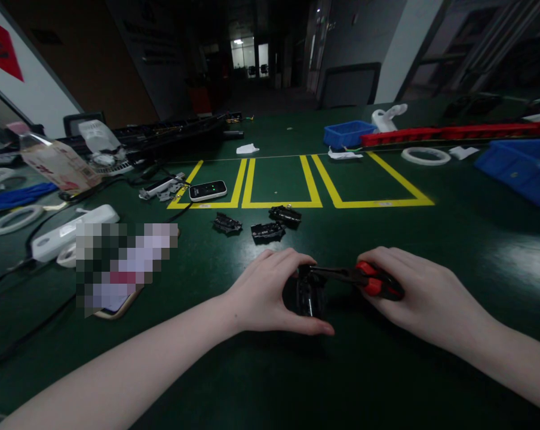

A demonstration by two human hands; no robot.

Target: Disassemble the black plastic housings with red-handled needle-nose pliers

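Observation:
My left hand (270, 289) is closed around a glossy black plastic part (311, 295), thumb below and fingers above. In my right hand (413, 292) is a pair of long-nose pliers (371, 279) with red and black handles. The plier jaws point left and meet the upper edge of the black part; whether they pinch it I cannot tell. Beyond my hands lie three similar black pieces: one at the left (227, 223), one in the middle (267, 232) and one farther back (285, 215).
Yellow tape outlines (281, 205) mark the green table. A small white-edged device (208, 190), a blurred-out phone (122, 304) and a white power strip (75, 232) with cables lie leftward. Blue bins (521, 170) and a tape roll (426, 156) are at the right.

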